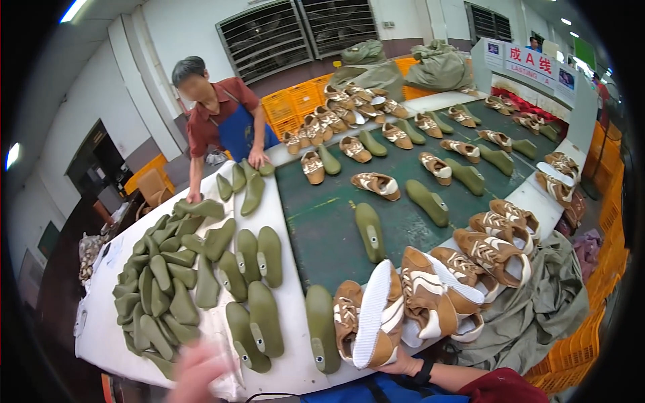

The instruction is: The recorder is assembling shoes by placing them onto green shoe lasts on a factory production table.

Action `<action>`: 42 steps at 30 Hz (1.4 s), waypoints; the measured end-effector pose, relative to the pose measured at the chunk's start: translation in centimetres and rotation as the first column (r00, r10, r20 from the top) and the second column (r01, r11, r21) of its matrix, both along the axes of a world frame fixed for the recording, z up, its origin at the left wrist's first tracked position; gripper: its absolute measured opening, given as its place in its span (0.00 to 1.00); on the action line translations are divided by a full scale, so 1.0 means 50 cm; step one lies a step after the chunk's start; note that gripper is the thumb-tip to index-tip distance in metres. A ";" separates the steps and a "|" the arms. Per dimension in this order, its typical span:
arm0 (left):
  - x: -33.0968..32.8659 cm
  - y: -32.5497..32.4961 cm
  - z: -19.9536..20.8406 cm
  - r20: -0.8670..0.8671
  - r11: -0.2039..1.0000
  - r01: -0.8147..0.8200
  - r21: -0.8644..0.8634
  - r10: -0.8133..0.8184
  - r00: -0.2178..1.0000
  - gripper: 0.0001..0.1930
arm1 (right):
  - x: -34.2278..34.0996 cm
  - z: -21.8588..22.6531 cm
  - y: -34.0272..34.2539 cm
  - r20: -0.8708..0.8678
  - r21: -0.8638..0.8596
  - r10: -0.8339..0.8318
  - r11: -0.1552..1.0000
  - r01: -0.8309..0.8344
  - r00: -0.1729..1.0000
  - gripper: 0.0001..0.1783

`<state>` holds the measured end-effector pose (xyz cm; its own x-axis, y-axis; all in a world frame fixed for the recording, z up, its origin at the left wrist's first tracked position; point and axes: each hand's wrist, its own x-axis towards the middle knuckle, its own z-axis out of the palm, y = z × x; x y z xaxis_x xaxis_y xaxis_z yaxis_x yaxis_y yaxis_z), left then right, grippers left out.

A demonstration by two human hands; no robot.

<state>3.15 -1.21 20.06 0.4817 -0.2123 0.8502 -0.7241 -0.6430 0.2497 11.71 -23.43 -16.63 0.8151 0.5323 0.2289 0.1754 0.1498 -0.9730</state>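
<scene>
My right hand (pixel 401 363) grips a brown and white sneaker (pixel 390 336) low by its edge. This sneaker is tipped up so its white sole shows, and it rests against another brown sneaker (pixel 346 316) on its left. My left hand (pixel 201 373), smeared by motion, is over the near edge of the white table (pixel 101 336), close to a heap of olive-green shoe lasts (pixel 161 269). Between the hands lie a pair of lasts (pixel 267 319) and a single last (pixel 322 329), each with a small metal-ringed hole.
A green conveyor belt (pixel 316 235) carries sneakers paired with lasts. More sneakers (pixel 494 255) line its right border. Across the table a person in a blue apron (pixel 242 131) touches lasts with both hands. Orange crates (pixel 289 107) and grey-green cloth (pixel 531 302) flank the belt.
</scene>
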 end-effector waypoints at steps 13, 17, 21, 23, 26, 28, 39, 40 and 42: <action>0.035 0.034 -0.286 -0.900 0.888 0.198 0.414 0.369 0.231 0.26 | 0.016 -0.052 0.011 -0.046 -0.035 0.038 0.999 -0.039 0.998 0.43; 0.059 -0.048 -0.391 -0.790 0.940 0.287 0.184 -0.032 0.612 0.33 | 0.012 0.001 0.005 -0.222 -0.051 0.073 0.995 -0.086 0.972 0.40; 0.086 -0.114 -0.396 -0.776 0.969 0.177 0.174 0.024 0.631 0.33 | 0.023 -0.039 0.000 -0.011 -0.192 0.205 0.960 -0.203 0.979 0.39; 0.097 -0.133 -0.409 -0.584 0.962 0.061 0.266 0.110 0.804 0.34 | 0.018 -0.046 -0.002 0.041 -0.206 0.196 0.961 -0.184 0.980 0.39; 0.112 -0.143 -0.447 -0.600 0.944 0.065 0.324 0.153 0.785 0.36 | 0.022 -0.047 -0.005 0.121 -0.215 0.179 0.965 -0.150 0.976 0.39; 0.112 -0.145 -0.467 -0.592 0.933 0.053 0.356 0.182 0.785 0.36 | 0.016 -0.050 -0.007 0.175 -0.217 0.162 0.968 -0.123 0.971 0.38; 0.108 -0.138 -0.470 -0.434 0.800 0.106 0.591 0.203 0.878 0.33 | 0.008 -0.051 0.003 0.372 -0.238 -0.006 0.966 0.102 0.928 0.37; 0.121 -0.128 -0.456 -0.443 0.817 0.134 0.560 0.159 0.882 0.30 | 0.000 -0.035 0.006 0.274 -0.160 -0.054 0.982 0.101 0.960 0.36; 0.132 -0.102 -0.418 -0.522 0.888 0.150 0.435 0.113 0.846 0.29 | 0.009 -0.011 0.007 0.264 -0.172 -0.043 0.981 0.091 0.963 0.35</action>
